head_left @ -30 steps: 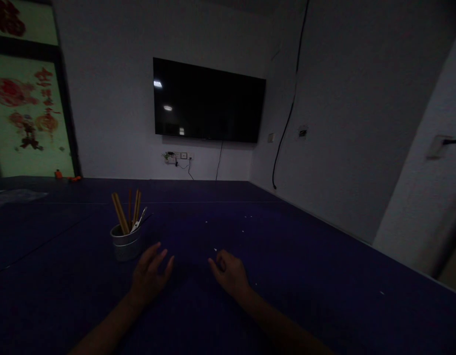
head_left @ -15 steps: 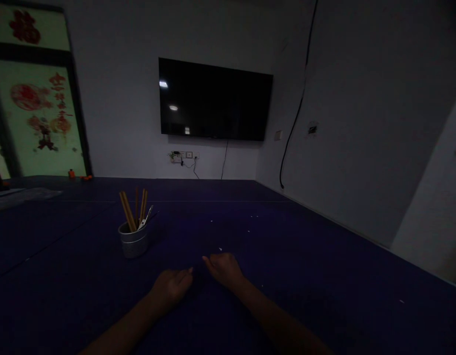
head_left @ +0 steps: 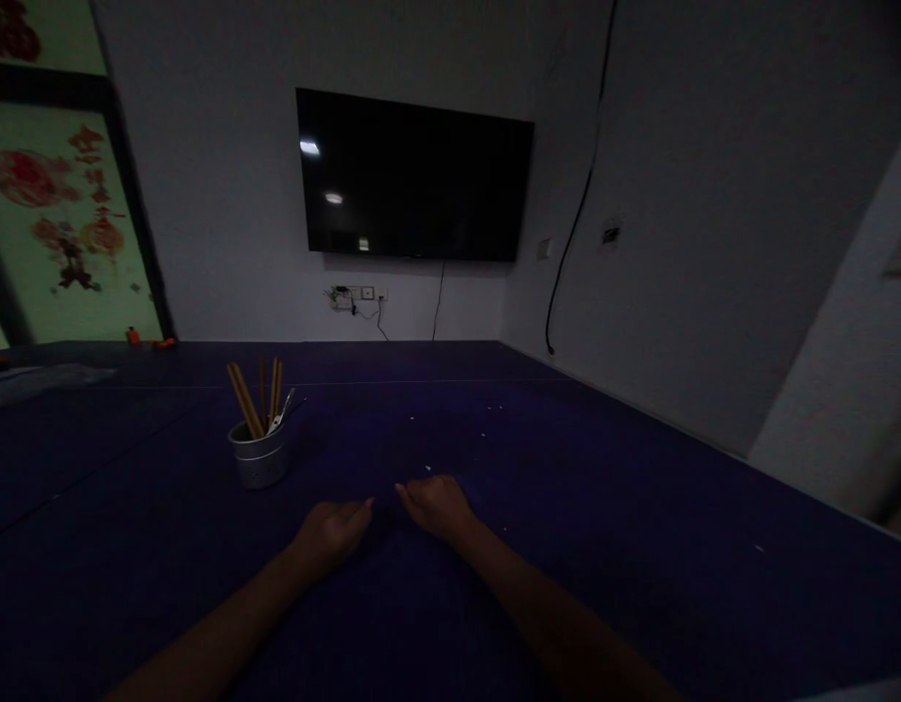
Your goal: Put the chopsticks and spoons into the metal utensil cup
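My left hand point(head_left: 332, 531) rests on the dark blue tabletop point(head_left: 392, 604), its fingers curled into a loose fist. Just to its right lies my right hand point(head_left: 434, 505), also closed, a small gap apart from the left. Nothing shows in either hand, though the light is dim and the palms are hidden. A grey metal cup point(head_left: 260, 460) stands upright beyond my left hand, holding several wooden sticks point(head_left: 244, 400) and a pair of scissors or a similar pale metal tool point(head_left: 279, 419). A tiny white scrap point(head_left: 428, 468) lies just beyond my right hand.
More white scraps point(head_left: 494, 408) are scattered across the tabletop. Clear plastic sheeting point(head_left: 48, 382) lies at the far left, and small orange objects point(head_left: 133, 335) sit near the decorated door point(head_left: 62, 214). A television point(head_left: 413, 175) hangs on the wall; a black cable point(head_left: 571, 244) dangles to its right.
The view has tilted down a little, so everything sits higher in the picture and slightly left. Both hands keep the same closed pose on the table.
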### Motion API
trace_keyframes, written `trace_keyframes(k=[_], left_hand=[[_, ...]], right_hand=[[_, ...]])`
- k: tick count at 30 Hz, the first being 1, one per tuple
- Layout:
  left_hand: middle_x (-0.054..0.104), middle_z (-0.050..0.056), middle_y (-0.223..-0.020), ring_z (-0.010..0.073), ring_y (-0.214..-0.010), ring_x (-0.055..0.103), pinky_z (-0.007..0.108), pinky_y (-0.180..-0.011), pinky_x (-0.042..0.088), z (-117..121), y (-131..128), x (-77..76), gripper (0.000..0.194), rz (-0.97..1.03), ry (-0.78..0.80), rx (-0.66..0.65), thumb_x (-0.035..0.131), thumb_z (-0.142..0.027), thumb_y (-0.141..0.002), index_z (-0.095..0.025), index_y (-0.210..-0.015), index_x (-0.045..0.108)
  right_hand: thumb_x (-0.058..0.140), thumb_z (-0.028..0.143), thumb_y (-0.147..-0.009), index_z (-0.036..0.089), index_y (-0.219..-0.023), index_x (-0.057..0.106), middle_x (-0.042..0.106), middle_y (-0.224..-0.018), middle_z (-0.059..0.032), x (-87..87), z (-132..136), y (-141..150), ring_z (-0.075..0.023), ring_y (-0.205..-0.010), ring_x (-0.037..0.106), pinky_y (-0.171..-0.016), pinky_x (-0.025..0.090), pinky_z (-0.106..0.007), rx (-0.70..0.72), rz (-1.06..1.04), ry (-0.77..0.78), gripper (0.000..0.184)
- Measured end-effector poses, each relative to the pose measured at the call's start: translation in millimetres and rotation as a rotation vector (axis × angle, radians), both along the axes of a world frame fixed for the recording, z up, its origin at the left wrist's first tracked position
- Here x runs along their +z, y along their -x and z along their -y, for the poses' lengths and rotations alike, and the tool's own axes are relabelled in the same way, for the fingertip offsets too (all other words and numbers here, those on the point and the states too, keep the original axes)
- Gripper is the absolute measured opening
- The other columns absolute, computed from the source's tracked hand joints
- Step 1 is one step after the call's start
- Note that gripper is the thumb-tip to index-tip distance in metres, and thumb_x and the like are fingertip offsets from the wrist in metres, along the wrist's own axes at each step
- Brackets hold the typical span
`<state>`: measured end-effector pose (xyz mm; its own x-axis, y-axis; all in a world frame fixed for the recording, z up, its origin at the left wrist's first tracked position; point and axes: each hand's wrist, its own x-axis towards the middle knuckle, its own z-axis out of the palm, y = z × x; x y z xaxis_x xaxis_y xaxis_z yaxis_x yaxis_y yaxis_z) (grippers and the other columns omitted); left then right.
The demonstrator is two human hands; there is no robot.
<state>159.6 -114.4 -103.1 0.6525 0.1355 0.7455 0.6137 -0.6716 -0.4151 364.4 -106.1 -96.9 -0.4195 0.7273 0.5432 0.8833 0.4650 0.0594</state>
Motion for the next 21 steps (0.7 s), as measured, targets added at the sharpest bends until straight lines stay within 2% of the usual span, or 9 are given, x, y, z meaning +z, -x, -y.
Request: trace_keyframes(k=[6,9,12,15,16,17,19,21], left_hand=[[0.049,-0.005,-0.047,0.0052,-0.038,0.042,0.020,-0.041,0.029,-6,11,14.1,0.027,0.068,-0.094,-0.001,0.040,-0.011,-0.090,-0.017,-0.065,0.049],[0.040,-0.007,-0.042,0.0056,-0.037,0.037,0.021,-0.041,0.026,-12,24,27.6,0.034,0.206,-0.140,0.107,0.048,-0.019,-0.087,-0.018,-0.054,0.042],[0.041,-0.005,-0.045,0.0087,-0.040,0.040,0.022,-0.043,0.028,-20,41,55.2,0.031,0.402,-0.130,0.276,0.053,-0.027,-0.084,-0.018,-0.055,0.045],[0.054,0.003,-0.062,0.0179,-0.057,0.054,0.030,-0.053,0.041,-29,60,91.9,0.031,0.815,-0.006,0.621,0.048,-0.042,-0.084,-0.015,-0.072,0.055],[0.058,0.006,-0.072,0.0224,-0.067,0.057,0.035,-0.059,0.045,-33,68,102.8,0.034,0.936,0.015,0.689,0.046,-0.045,-0.084,-0.013,-0.083,0.057],[0.060,0.010,-0.082,0.0272,-0.080,0.059,0.041,-0.067,0.047,-38,75,111.8,0.039,1.053,0.010,0.727,0.047,-0.048,-0.083,-0.012,-0.091,0.057],[0.059,0.014,-0.103,0.0367,-0.104,0.052,0.053,-0.081,0.044,-51,92,122.0,0.050,1.200,0.026,0.749,0.056,-0.054,-0.075,-0.013,-0.104,0.053],[0.056,0.019,-0.112,0.0454,-0.110,0.046,0.063,-0.080,0.039,-68,110,121.9,0.069,1.211,0.099,0.680,0.061,-0.062,-0.067,-0.014,-0.115,0.046]], right_hand=[[0.036,0.035,-0.095,0.017,-0.071,0.069,0.070,-0.066,-0.0061,2.2,2,1,-0.0143,-0.058,0.064,-0.054,0.038,-0.022,-0.003,0.018,-0.006,0.044],[0.036,0.035,-0.095,0.017,-0.069,0.068,0.070,-0.065,-0.0062,2.6,2,0,-0.0139,-0.057,0.063,-0.053,0.037,-0.021,-0.010,0.019,-0.008,0.045],[0.036,0.036,-0.095,0.016,-0.068,0.068,0.069,-0.064,-0.0064,2.7,1,0,-0.0138,-0.056,0.063,-0.051,0.036,-0.021,-0.013,0.018,-0.011,0.045],[0.036,0.036,-0.094,0.017,-0.068,0.067,0.069,-0.063,-0.0058,2.6,1,1,-0.0138,-0.055,0.063,-0.051,0.035,-0.021,-0.004,0.019,-0.017,0.045],[0.036,0.036,-0.094,0.017,-0.067,0.067,0.069,-0.063,-0.0056,2.5,2,1,-0.0137,-0.054,0.063,-0.051,0.035,-0.021,0.002,0.020,-0.019,0.045],[0.036,0.036,-0.094,0.017,-0.067,0.067,0.068,-0.062,-0.0053,2.5,2,1,-0.0135,-0.054,0.062,-0.051,0.034,-0.021,0.008,0.021,-0.020,0.045],[0.036,0.037,-0.094,0.017,-0.066,0.066,0.068,-0.061,-0.0049,2.3,2,1,-0.0133,-0.053,0.062,-0.050,0.034,-0.021,0.020,0.022,-0.022,0.046],[0.036,0.037,-0.094,0.017,-0.066,0.066,0.068,-0.061,-0.0050,2.2,2,1,-0.0132,-0.052,0.061,-0.049,0.033,-0.021,0.026,0.025,-0.022,0.046]])
